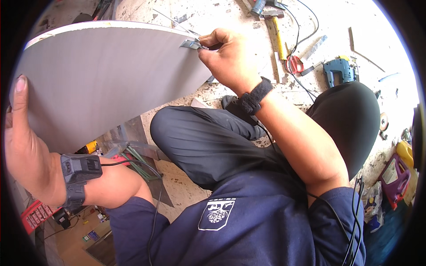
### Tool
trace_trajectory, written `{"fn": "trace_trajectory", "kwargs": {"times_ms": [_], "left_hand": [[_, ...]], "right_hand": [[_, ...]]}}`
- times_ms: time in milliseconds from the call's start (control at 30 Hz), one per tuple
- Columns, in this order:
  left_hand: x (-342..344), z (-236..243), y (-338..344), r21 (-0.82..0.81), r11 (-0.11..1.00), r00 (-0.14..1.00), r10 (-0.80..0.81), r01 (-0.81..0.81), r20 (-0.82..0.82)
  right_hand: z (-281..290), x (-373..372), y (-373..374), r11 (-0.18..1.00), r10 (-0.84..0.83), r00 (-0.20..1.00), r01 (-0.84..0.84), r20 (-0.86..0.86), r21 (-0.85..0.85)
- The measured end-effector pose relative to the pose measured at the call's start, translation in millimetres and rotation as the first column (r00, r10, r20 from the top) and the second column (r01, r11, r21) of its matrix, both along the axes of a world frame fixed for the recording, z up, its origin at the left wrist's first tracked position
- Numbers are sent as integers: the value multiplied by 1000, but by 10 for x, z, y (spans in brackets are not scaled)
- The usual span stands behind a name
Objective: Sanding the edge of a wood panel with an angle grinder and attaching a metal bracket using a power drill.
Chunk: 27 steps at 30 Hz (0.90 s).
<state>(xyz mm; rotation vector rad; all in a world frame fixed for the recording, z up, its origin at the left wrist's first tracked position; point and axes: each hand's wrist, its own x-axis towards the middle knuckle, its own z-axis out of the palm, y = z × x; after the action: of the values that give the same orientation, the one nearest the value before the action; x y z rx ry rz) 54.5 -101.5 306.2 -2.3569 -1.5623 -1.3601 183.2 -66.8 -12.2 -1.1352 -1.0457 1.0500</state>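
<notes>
A large grey board [106, 75] with a pale top edge slants across the upper left. My left hand [24, 124] grips its left edge, thumb lying on the grey face and fingers mostly hidden behind. My right hand [224, 57] is at the board's upper right edge, thumb and forefinger closed on a small silvery metal piece [190, 44] that rests against the edge. A thin rod or wire [171, 21] sticks up behind that piece; whether it is joined to it I cannot tell. Both forearms wear black straps, the left one carrying a black device [80, 168].
My crossed legs [195, 146] are below. Around me lie a yellow-handled hammer [279, 37], red scissors [296, 64], a teal power tool [337, 73], cables, wood strips, purple [395, 177] and yellow [404, 153] jugs, green rods [137, 159], a yellow-black tool [91, 147] and a red case [37, 215].
</notes>
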Motion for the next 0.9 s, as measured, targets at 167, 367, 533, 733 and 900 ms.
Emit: {"fn": "trace_trajectory", "kwargs": {"times_ms": [167, 367, 533, 733, 900], "left_hand": [[-101, 160, 1, -72, 986, 952, 122, -148, -282], [-129, 99, 125, 13, 1000, 934, 13, -9, -357], [-230, 109, 175, 77, 997, 912, 26, 6, -409], [-208, 108, 146, 79, 997, 906, 30, 3, -422], [-226, 99, 26, -115, 962, 925, 201, -249, -322]], "right_hand": [[218, 43, -50, 999, 4, 1000, -3, -4, 50], [329, 24, -39, 987, -54, 998, 55, -16, 151], [383, 23, -46, 973, -98, 995, 99, -14, 209], [478, 36, -58, 974, -72, 996, 80, -48, 211], [597, 85, -99, 978, -35, 999, 31, 12, 205]]}}
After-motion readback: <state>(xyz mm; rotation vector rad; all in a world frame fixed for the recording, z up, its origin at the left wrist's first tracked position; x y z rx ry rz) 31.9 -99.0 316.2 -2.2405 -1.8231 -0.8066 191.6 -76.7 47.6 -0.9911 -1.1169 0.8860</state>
